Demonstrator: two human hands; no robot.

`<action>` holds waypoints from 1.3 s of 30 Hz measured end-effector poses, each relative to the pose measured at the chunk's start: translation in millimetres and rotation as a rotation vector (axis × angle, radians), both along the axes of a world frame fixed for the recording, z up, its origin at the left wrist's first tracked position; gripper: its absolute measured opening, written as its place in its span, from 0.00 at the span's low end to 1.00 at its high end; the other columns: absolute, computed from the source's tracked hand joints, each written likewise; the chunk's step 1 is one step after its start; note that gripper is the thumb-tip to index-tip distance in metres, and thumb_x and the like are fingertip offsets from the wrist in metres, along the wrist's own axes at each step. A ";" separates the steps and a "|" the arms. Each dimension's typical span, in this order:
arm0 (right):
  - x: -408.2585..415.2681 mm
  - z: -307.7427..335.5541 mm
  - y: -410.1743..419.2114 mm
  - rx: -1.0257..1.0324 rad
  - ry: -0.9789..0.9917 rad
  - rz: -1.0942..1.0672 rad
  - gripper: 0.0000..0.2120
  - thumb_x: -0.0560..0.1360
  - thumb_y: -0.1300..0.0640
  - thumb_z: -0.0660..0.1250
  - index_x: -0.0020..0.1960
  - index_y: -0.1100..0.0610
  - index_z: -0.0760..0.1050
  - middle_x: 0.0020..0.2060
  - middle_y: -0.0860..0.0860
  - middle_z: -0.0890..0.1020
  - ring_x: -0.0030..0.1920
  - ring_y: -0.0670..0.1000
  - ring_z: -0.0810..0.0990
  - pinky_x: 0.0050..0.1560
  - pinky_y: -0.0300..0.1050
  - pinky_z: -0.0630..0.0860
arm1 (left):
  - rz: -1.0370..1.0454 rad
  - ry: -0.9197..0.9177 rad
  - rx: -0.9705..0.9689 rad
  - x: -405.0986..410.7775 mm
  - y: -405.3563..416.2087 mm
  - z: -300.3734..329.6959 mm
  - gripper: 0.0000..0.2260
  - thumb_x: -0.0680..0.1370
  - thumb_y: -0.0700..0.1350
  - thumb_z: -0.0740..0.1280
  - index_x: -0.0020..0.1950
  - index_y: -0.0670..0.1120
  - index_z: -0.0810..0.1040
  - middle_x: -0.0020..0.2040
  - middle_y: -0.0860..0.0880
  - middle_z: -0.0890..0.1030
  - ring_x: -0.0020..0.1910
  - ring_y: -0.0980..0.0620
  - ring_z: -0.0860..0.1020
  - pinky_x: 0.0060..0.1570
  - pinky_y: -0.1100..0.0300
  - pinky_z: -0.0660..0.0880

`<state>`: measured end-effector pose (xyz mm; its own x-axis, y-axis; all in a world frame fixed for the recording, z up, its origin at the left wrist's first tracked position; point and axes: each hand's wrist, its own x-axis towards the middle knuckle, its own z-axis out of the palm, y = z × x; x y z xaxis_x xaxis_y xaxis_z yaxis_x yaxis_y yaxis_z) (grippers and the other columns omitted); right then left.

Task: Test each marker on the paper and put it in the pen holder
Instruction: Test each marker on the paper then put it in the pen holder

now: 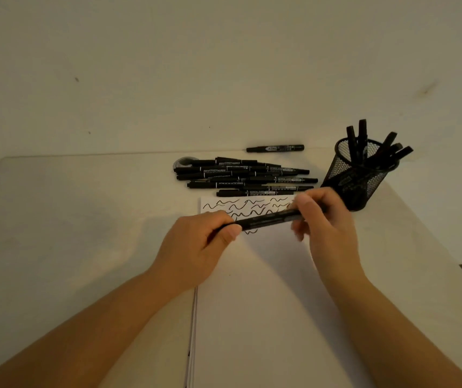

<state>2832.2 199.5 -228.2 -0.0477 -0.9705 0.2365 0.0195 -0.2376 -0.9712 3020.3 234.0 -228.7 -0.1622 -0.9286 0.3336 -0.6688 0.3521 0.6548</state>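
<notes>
We hold one black marker (269, 219) level above the paper (266, 289), gripped at both ends — our left hand (204, 245) curls its fingers round the left end, our right hand (322, 217) pinches the right end between thumb and fingers. The marker hangs over the wavy black test lines (241, 208) at the paper's far edge. Just beyond that edge lies a pile of black markers (243, 176), and one single marker (275, 148) rests apart at the table's (84, 219) far edge. The black mesh pen holder (355, 175) stands near the far right edge, tilted in this view, with several markers inside.
</notes>
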 end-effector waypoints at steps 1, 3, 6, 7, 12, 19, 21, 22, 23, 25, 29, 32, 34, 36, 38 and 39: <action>-3.6 2.8 -1.7 -0.055 0.061 -0.092 0.03 0.74 0.55 0.65 0.42 0.50 0.74 0.32 0.44 0.78 0.31 0.42 0.75 0.32 0.34 0.71 | 0.024 -0.055 -0.025 2.2 -1.4 2.9 0.13 0.73 0.62 0.52 0.36 0.58 0.70 0.25 0.56 0.70 0.27 0.56 0.70 0.27 0.68 0.61; -10.0 9.5 -2.3 -0.233 0.331 -0.203 0.03 0.73 0.51 0.64 0.46 0.45 0.73 0.41 0.42 0.78 0.39 0.40 0.74 0.39 0.30 0.68 | 0.045 -0.158 -0.070 4.5 -4.0 10.5 0.14 0.73 0.61 0.51 0.37 0.56 0.70 0.25 0.57 0.68 0.26 0.58 0.68 0.28 0.68 0.60; -16.3 15.4 -2.1 -0.602 0.900 -0.226 0.15 0.74 0.47 0.60 0.53 0.53 0.79 0.46 0.49 0.80 0.45 0.48 0.70 0.44 0.37 0.64 | 0.034 -0.278 -0.137 4.3 -11.7 27.7 0.18 0.74 0.59 0.50 0.38 0.51 0.73 0.26 0.59 0.67 0.25 0.61 0.67 0.27 0.68 0.60; -18.8 16.2 -1.8 -0.683 1.038 -0.256 0.16 0.74 0.47 0.61 0.55 0.54 0.79 0.46 0.50 0.81 0.45 0.51 0.71 0.44 0.41 0.65 | 0.025 -0.310 -0.174 3.4 -14.6 34.8 0.18 0.74 0.58 0.50 0.38 0.49 0.74 0.26 0.59 0.67 0.25 0.61 0.66 0.27 0.68 0.60; -31.1 27.6 -4.3 -0.772 1.241 -0.403 0.14 0.69 0.49 0.72 0.51 0.56 0.81 0.45 0.52 0.83 0.44 0.57 0.76 0.39 0.49 0.70 | -0.052 -0.537 -0.382 -10.9 -28.2 64.9 0.18 0.75 0.56 0.54 0.35 0.48 0.75 0.26 0.54 0.76 0.23 0.53 0.72 0.21 0.62 0.66; -29.7 55.7 -21.2 -0.850 1.130 -0.153 0.11 0.74 0.55 0.65 0.47 0.61 0.81 0.35 0.53 0.80 0.35 0.54 0.76 0.33 0.46 0.75 | -0.172 -0.553 -0.504 -41.4 -55.4 89.7 0.22 0.76 0.61 0.53 0.34 0.47 0.75 0.25 0.54 0.74 0.21 0.53 0.69 0.22 0.65 0.60; -36.5 66.7 -31.2 -0.770 1.080 -0.177 0.08 0.71 0.58 0.70 0.46 0.62 0.80 0.35 0.53 0.79 0.35 0.55 0.76 0.32 0.46 0.75 | -0.142 -0.407 -0.479 -42.3 -72.2 94.2 0.26 0.77 0.64 0.46 0.39 0.48 0.74 0.24 0.57 0.69 0.21 0.59 0.66 0.23 0.68 0.56; -40.3 71.9 -36.9 -0.706 1.038 -0.201 0.09 0.70 0.59 0.72 0.48 0.62 0.80 0.36 0.53 0.80 0.36 0.55 0.77 0.34 0.45 0.75 | -0.104 -0.339 -0.433 -41.1 -83.3 93.7 0.27 0.76 0.65 0.43 0.43 0.48 0.73 0.25 0.58 0.67 0.22 0.61 0.65 0.24 0.67 0.57; -45.1 77.6 -42.0 -0.621 0.969 -0.236 0.10 0.70 0.60 0.72 0.51 0.61 0.79 0.38 0.52 0.80 0.37 0.54 0.77 0.36 0.43 0.73 | -0.052 -0.292 -0.366 -39.1 -96.6 90.9 0.27 0.76 0.65 0.42 0.48 0.49 0.72 0.28 0.58 0.68 0.25 0.63 0.67 0.26 0.66 0.59; -57.1 87.9 -54.3 -0.427 0.759 -0.302 0.14 0.72 0.57 0.69 0.57 0.55 0.75 0.40 0.45 0.79 0.39 0.47 0.78 0.39 0.36 0.70 | 0.066 -0.285 -0.204 -31.8 -128.7 78.9 0.22 0.77 0.63 0.46 0.58 0.51 0.68 0.39 0.58 0.74 0.33 0.60 0.72 0.32 0.62 0.66; -79.0 96.5 -76.1 -0.293 0.519 -0.349 0.23 0.74 0.55 0.68 0.61 0.38 0.63 0.41 0.38 0.78 0.38 0.37 0.79 0.36 0.30 0.70 | 0.150 -0.490 0.074 -15.4 -184.4 48.3 0.16 0.78 0.53 0.59 0.64 0.50 0.66 0.57 0.51 0.74 0.47 0.53 0.75 0.45 0.58 0.71; -85.2 94.2 -86.5 -0.268 0.535 -0.351 0.27 0.74 0.57 0.67 0.63 0.36 0.58 0.42 0.39 0.77 0.39 0.37 0.78 0.36 0.33 0.71 | 0.120 -0.580 0.128 -16.4 -211.5 34.2 0.16 0.78 0.51 0.60 0.65 0.50 0.67 0.59 0.49 0.74 0.50 0.52 0.73 0.46 0.59 0.69; -87.6 88.6 -93.5 -0.243 0.565 -0.348 0.25 0.74 0.57 0.67 0.61 0.36 0.61 0.41 0.39 0.77 0.39 0.37 0.78 0.37 0.36 0.73 | 0.099 -0.587 0.153 -22.3 -223.4 26.9 0.17 0.78 0.51 0.60 0.66 0.49 0.66 0.61 0.49 0.73 0.54 0.50 0.73 0.50 0.57 0.70; -90.3 81.9 -99.1 -0.234 0.605 -0.345 0.21 0.74 0.56 0.67 0.59 0.38 0.63 0.39 0.38 0.76 0.38 0.36 0.77 0.37 0.36 0.73 | 0.083 -0.594 0.155 -29.6 -230.9 18.3 0.18 0.78 0.51 0.60 0.67 0.49 0.65 0.63 0.48 0.72 0.57 0.49 0.73 0.54 0.55 0.72; -93.1 75.9 -102.8 -0.237 0.640 -0.337 0.19 0.75 0.56 0.66 0.60 0.41 0.64 0.39 0.38 0.76 0.39 0.36 0.77 0.37 0.33 0.72 | 0.084 -0.635 0.131 -36.4 -236.4 9.1 0.19 0.79 0.51 0.58 0.68 0.49 0.64 0.65 0.48 0.71 0.59 0.49 0.72 0.55 0.54 0.71; -94.6 73.3 -104.4 -0.235 0.656 -0.330 0.18 0.75 0.56 0.66 0.60 0.42 0.65 0.40 0.40 0.76 0.39 0.38 0.77 0.37 0.34 0.72 | 0.094 -0.655 0.113 -39.0 -238.6 5.0 0.19 0.79 0.51 0.58 0.69 0.49 0.64 0.65 0.49 0.71 0.60 0.48 0.72 0.54 0.54 0.71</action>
<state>2737.7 95.0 -154.9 -0.1050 -0.8509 0.5147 -0.6506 -0.3326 -0.6827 2981.4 -4.6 -223.7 -0.2148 -0.9721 0.0938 -0.9651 0.2260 0.1325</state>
